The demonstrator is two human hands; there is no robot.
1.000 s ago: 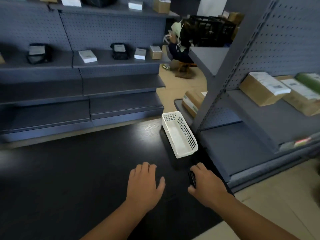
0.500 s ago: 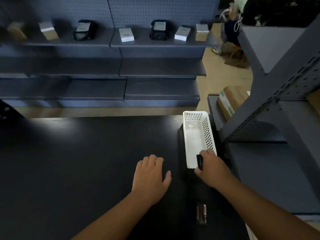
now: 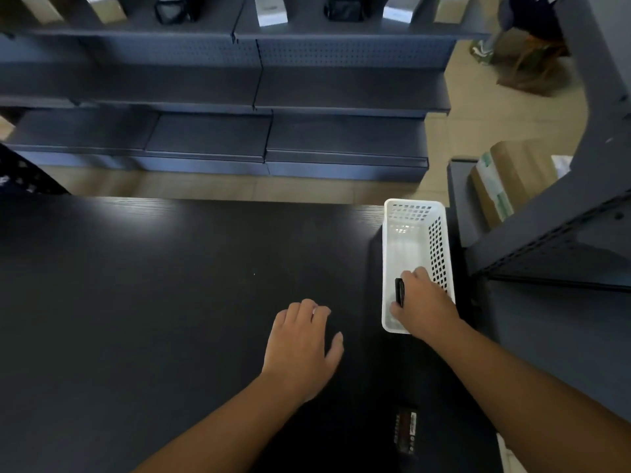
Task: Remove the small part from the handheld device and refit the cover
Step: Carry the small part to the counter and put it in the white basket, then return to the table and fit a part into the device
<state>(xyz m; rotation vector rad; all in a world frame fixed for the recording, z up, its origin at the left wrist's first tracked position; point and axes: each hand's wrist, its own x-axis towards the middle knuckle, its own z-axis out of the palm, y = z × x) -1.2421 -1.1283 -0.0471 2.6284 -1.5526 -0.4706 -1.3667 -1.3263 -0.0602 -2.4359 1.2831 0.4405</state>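
My right hand (image 3: 423,307) is over the near end of a white perforated basket (image 3: 415,213) at the table's right edge, closed on a thin black device (image 3: 399,291) held edge-up inside the basket. My left hand (image 3: 304,346) lies flat on the black table (image 3: 153,285), palm down, fingers slightly apart, holding nothing. A small dark part with a red and white label (image 3: 405,431) lies on the table near the front edge, under my right forearm.
Grey shelving (image 3: 263,90) with small boxes and black items stands beyond the table. Another grey shelf unit (image 3: 563,233) sits close on the right, with a cardboard box (image 3: 505,179) on it. A person crouches at the far top right.
My right hand has carried the black device forward from the table into the near end of the basket. The view has tilted downwards. My left hand has stayed flat on the table.
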